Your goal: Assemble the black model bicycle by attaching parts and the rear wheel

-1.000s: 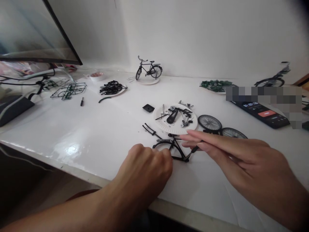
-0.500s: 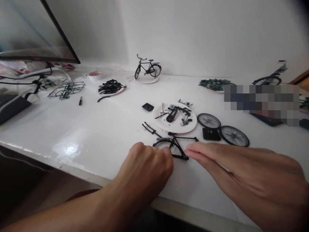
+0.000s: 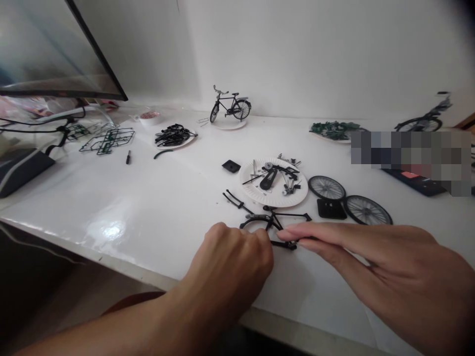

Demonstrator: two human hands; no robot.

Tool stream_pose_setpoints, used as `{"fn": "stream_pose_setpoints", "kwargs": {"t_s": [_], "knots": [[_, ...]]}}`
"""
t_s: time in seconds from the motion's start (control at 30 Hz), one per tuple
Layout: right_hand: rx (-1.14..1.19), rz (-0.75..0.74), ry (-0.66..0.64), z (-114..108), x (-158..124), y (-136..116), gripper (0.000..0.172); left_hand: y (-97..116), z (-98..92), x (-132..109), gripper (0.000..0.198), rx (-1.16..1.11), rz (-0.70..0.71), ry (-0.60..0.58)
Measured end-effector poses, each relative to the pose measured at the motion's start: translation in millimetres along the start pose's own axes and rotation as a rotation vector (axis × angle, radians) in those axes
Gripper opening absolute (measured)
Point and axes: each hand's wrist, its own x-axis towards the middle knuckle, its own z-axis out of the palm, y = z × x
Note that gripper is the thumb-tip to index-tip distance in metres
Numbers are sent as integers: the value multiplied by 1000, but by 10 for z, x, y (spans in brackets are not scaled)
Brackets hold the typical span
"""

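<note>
My left hand [image 3: 232, 267] is closed in a fist above the front of the table, knuckles toward me; whatever it holds is hidden beneath its fingers. Facing it from the right, my right hand [image 3: 374, 262] has its thumb and fingers pinched, with a small dark bit between them that I cannot make out. Just behind both hands is a black model bicycle frame [image 3: 273, 219], partly covered by them; whether either hand touches it is unclear. A black fork [image 3: 233, 199] lies at its left. Two spoked wheels [image 3: 327, 188] lie flat to the right.
A paper plate [image 3: 256, 198] holds small bicycle parts. Black square pieces [image 3: 331, 208] lie near the wheels. An assembled model bicycle [image 3: 230, 106] stands at the back. Plates of black parts [image 3: 174, 134] and green parts [image 3: 334, 129], a screwdriver [image 3: 128, 157] and a monitor [image 3: 59, 49] are around.
The view has shifted slightly. My right fingertips have moved a little left and parted slightly, showing a dark bit between them. My left hand keeps its fist.
</note>
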Motion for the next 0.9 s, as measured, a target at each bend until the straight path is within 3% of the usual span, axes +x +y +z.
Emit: {"fn": "stream_pose_setpoints", "kwargs": {"t_s": [0.23,0.43,0.6,0.9], "knots": [[37,65,5,5,-49,-57,11,-1,6,12,19,-13,9,-5],[-16,145,84,55,-15,-116,16,7,-30,21,20,-14,3,-27],[-37,146,151,94,-42,-158,14,49,-37,12,20,15,-29,-42],[-34,96,152,137,-23,-137,6,21,-17,4,18,8,-18,-25]]}}
